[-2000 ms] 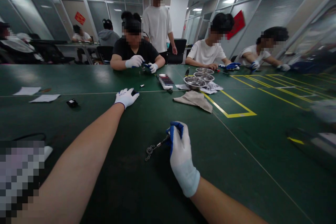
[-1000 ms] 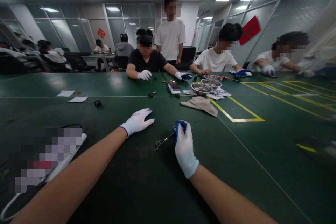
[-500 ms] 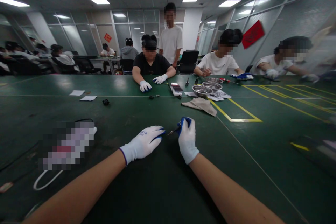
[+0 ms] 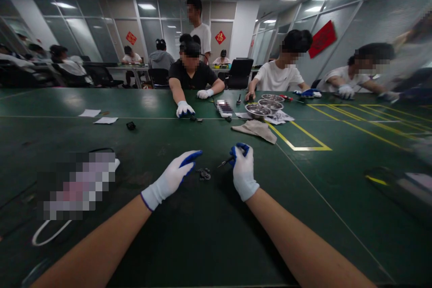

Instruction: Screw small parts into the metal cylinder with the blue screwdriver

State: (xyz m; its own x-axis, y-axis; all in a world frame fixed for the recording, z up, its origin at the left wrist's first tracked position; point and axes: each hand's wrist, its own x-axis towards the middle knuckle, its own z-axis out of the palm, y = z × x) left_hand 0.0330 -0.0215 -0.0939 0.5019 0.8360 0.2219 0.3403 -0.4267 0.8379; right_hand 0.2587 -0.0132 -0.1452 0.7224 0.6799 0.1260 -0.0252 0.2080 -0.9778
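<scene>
Both my hands wear white gloves with blue palms. My left hand [image 4: 175, 168] hovers over the green table [image 4: 189, 243] with its fingers stretched out and nothing held. Just right of its fingertips lies a small pile of dark ring-like parts [image 4: 204, 174]. My right hand [image 4: 243, 166] has its fingers closed round a thin dark tool [image 4: 227, 161], whose metal tip points left, toward the pile. The tip is a little way off the parts and does not touch them. The tool's rear end is hidden in the glove.
A beige cloth [image 4: 255, 130] lies ahead, with metal bowls [image 4: 258, 110] behind it. Farther left are a black part [image 4: 131, 125], white papers [image 4: 106, 120] and a blurred-out object with a white cord [image 4: 79, 182]. People sit across the table; one reaches a gloved hand [image 4: 184, 109] toward small parts.
My left hand has moved left, uncovering the small dark parts. My right hand keeps the tool. Across the table, a person's gloved hand now reaches small items, and the standing person has moved left.
</scene>
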